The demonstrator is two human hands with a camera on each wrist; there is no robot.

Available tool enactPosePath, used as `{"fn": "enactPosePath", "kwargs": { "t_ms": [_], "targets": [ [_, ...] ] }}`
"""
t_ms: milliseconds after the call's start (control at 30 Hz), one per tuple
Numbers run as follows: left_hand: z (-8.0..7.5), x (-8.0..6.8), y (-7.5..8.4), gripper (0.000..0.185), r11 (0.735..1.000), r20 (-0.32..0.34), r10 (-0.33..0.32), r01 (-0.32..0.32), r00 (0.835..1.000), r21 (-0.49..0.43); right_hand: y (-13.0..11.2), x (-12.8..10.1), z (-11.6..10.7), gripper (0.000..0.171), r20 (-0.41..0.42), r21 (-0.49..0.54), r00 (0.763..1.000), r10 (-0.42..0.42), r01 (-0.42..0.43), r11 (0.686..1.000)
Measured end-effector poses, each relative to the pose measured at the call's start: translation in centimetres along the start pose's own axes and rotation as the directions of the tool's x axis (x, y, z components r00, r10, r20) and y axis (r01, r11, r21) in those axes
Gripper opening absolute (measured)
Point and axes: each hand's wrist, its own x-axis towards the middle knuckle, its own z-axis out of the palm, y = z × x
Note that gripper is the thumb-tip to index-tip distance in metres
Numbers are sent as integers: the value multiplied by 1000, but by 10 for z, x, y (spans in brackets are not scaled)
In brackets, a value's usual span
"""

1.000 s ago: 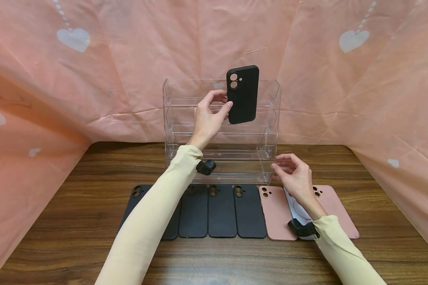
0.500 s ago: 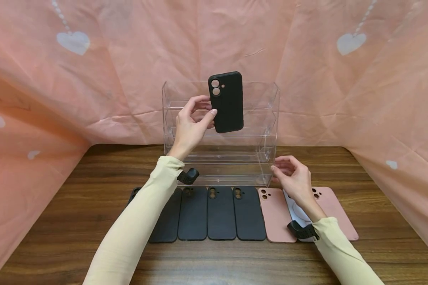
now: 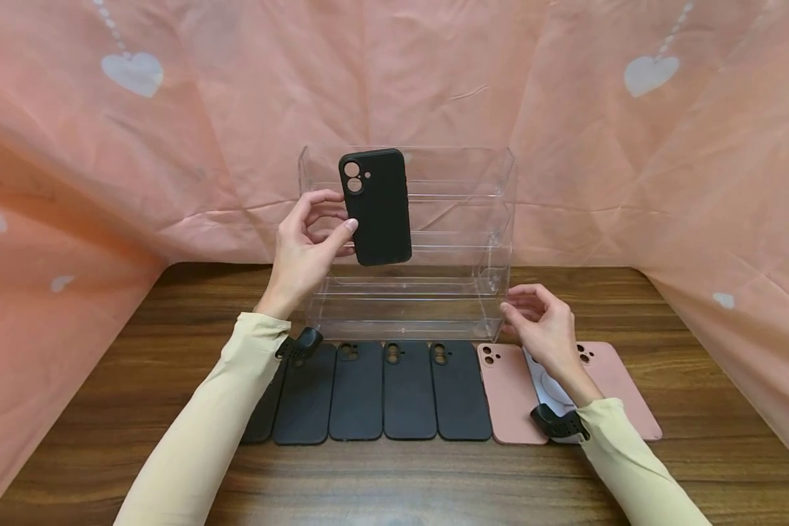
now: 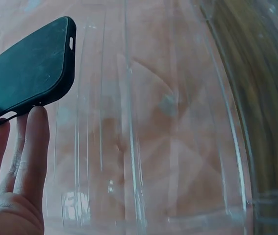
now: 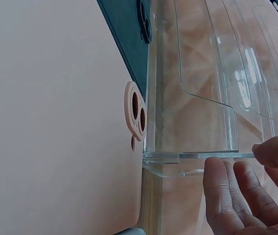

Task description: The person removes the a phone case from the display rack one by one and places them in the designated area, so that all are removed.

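Left hand point(image 3: 302, 245) just pinches the black case point(image 3: 376, 207) by one edge, so it could slip onto the rack point(image 3: 434, 292). Right hand point(image 3: 542, 325) hangs loose by its corner, holding nothing.

Left hand point(image 3: 305, 245) raised, fingers pinching

Black cases point(image 3: 381, 391) in row on wooden table point(image 3: 105, 438), pink cases point(image 3: 509, 394) beside; heart-print pink cloth point(image 3: 171, 146) behind.
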Motion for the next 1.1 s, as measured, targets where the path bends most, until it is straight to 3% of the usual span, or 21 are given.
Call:
{"fn": "enactPosePath", "kwargs": {
  "t_ms": [333, 667, 1100],
  "targets": [
    [-37, -26, 0, 40, 994, 4, -44, 43, 999, 97, 0, -2, 1, 30, 3, 7, 1000, 13, -13, 1000],
    [-67, -49, -2, 44, 986, -12, -103, 103, 995, 128, -1, -1, 3, 29, -3, 10, 1000, 24, -24, 1000],
    [-92, -71, -10, 44, 974, -22, -100, 103, 995, 201, 2, -1, 3, 29, 0, 10, 999, 33, -33, 999]
  ]
}}
